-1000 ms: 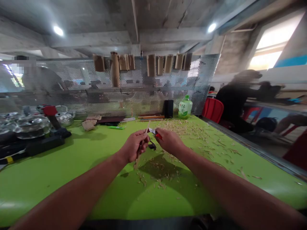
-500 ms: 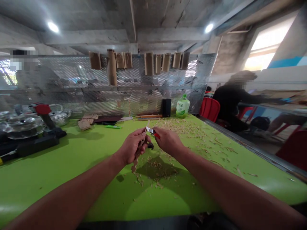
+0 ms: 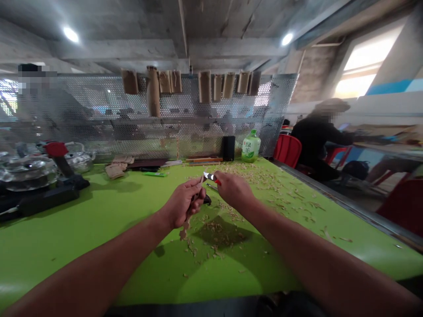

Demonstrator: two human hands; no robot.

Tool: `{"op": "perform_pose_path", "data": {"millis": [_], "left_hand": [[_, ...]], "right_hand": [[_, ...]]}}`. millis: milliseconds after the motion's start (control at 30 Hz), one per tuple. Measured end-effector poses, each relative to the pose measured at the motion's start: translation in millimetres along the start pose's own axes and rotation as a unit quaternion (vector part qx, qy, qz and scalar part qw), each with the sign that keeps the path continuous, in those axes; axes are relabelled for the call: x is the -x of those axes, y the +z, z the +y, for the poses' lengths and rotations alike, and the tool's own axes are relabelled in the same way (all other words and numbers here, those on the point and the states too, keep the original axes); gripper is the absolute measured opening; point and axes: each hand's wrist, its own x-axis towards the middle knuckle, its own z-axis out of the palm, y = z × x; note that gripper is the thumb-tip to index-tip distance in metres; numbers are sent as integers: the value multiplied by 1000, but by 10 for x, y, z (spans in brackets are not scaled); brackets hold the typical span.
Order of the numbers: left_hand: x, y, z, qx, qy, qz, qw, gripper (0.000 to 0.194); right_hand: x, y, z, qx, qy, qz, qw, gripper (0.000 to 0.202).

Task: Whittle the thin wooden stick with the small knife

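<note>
Left hand (image 3: 185,202): fingers wrapped tight around the wooden strip, thumb near its far end.
Right hand (image 3: 236,190): clamped on the red handle of a knife (image 3: 209,176), blade pointing left.
Wooden strip (image 3: 184,230): in the left fist, raised over the green table (image 3: 132,255); notched near end hangs out below, thin far end rises above the thumb.
Blade: at the strip's far end or just beside it; from where I stand I cannot tell whether the edge touches.
Thumb risk: a slip could bring the edge onto the left thumb or forefinger; likely cause, too much push or the grain giving suddenly.
Strip risk: the far end has no backing, so too deep a bite could split or snap it.
Grip risk: the piece could twist in the fist if the blade presses off-centre.
Shavings (image 3: 214,226): heaped below the hands, more scattered far right; a broken chip could get lost among them.
Dark object (image 3: 207,200): just right of the left fingers, identity unclear; knuckles could knock it if the hands drop.
</note>
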Motion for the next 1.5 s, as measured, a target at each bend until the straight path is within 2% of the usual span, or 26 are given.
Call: {"op": "perform_pose_path", "data": {"millis": [133, 267, 333, 433, 567, 667, 800, 1033, 1500], "left_hand": [[26, 18, 1, -2, -12, 1, 1000, 18], [101, 109, 16, -5, -26, -37, 999, 31], [117, 140, 22, 1, -24, -36, 999, 34], [88, 118, 17, 5, -21, 0, 1000, 35], [39, 44, -6, 10, -13, 31, 999, 35], [32, 29, -20, 11, -8, 33, 999, 32], [33, 50, -30, 9, 2, 46, 999, 27], [34, 58, -46, 10, -3, 58, 998, 28], [17, 13, -59, -16, -11, 55, 998, 39]], "right_hand": [[-83, 11, 102, -5, 19, -2, 1000, 20], [-210, -29, 409, -14, 164, -32, 986, 24], [-235, -50, 524, -12, 192, -27, 981, 25], [-193, -44, 490, -29, 158, 0, 987, 26], [-75, 9, 201, -74, 60, 34, 995, 25], [-14, 36, 48, -93, 11, 19, 995, 21], [22, 34, -3, -71, -19, 2, 997, 20], [43, -22, -27, -22, -15, -16, 1000, 16], [-47, -9, 50, -1, 28, -6, 1000, 22]]}}
